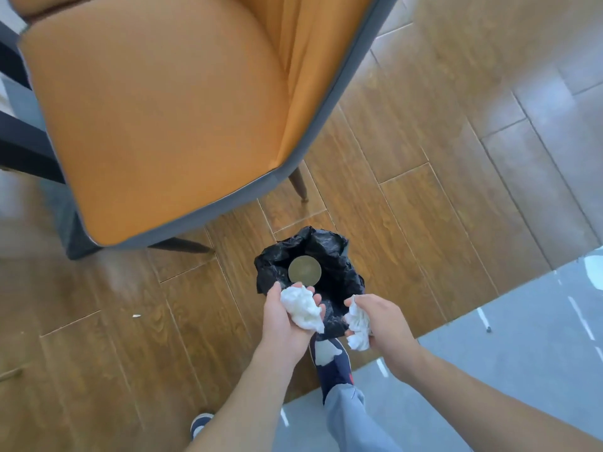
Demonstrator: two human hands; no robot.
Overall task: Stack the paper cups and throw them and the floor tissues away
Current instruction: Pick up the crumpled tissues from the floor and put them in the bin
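We stand over the bin (346, 272), its black liner (270, 269) folded out over the rim, and we have a crumpled tissue in each hand. Our left hand (284, 318) lies palm up with the fingers only loosely curled, so the left tissue (301, 308) rests in the cupped palm rather than being pinched. Our right hand (380, 316) is turned inward and closes around the right tissue (359, 324), thumb above and fingers below.

What the drop turns on is where each wad sits against the bin's mouth. Both hands hover at the near edge of the opening, the left over the near-left part of the rim, the right over the near-right, and the dark hollow lies just ahead of and between them. The left tissue looks nearer to the centre; the right one hangs close to the rim, perhaps partly outside it, though from this steep angle we cannot be sure. Down inside we see a round tan disc (305, 270), which we take for the mouth of the stacked paper cups. So the cups appear done, and a small push forward and inward should put both tissues over the opening.
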